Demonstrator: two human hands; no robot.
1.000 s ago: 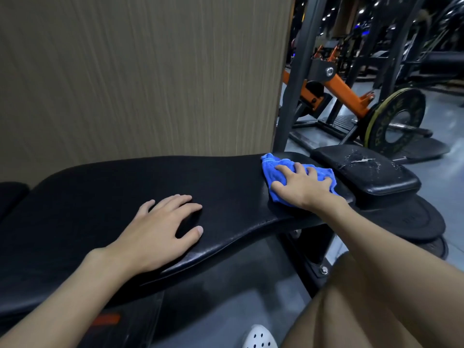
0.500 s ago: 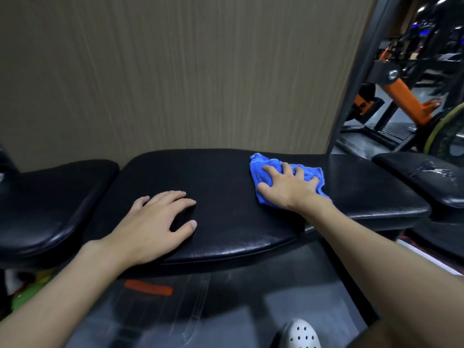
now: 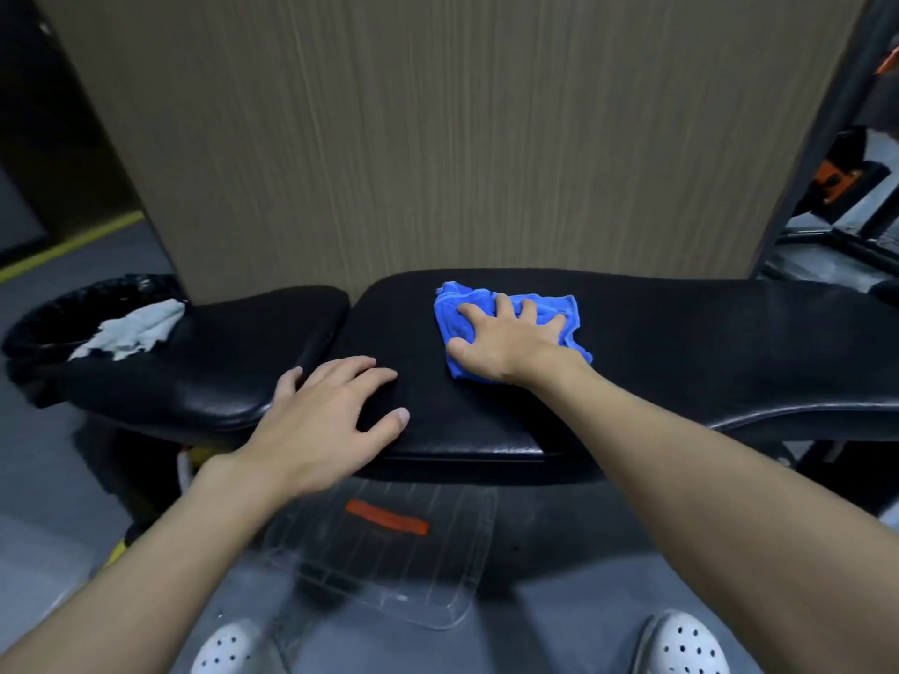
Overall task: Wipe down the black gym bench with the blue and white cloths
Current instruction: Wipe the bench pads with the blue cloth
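text check | nothing readable from where I'm standing tbh | orange sticker on the clear tray, near side, low | way too blurry for any words

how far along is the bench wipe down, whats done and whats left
Done: unclear, the bench shows no visibly wiped patch. In hand: the right hand presses the blue cloth flat on the long pad near its left end, while the left hand rests flat at the front edge. Left: probably the short pad and the white cloth pass, since that cloth lies untouched at its far end.
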